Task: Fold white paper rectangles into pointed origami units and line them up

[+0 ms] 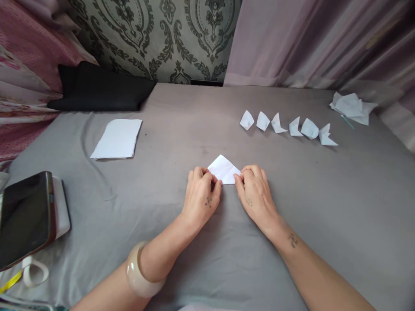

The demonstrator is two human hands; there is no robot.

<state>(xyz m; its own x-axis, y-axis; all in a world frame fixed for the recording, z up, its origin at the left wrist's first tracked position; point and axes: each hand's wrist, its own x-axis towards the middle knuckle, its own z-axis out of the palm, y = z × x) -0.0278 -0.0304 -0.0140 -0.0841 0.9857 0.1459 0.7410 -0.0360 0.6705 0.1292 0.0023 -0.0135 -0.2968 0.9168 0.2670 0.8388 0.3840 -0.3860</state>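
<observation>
Between my hands, low over the grey cloth, is a sheet of white paper (225, 169) folded to a point at the top with a straight lower edge. My left hand (202, 192) pinches its left corner between thumb and fingers. On the opposite corner, my right hand (256, 190) has thumb and fingers closed. Beyond my right hand stands a row of several small folded paper pieces (247, 120), some rounded and some with spread points. A stack of white paper sheets (117, 139) lies to the left, away from both hands.
Grey cloth (181, 259) covers the surface. A dark phone (27, 216) rests on a white box at the left, near a white cable (35, 271). Black folded fabric (100, 88) lies at the back left. Loose white papers (352, 107) are piled at the back right.
</observation>
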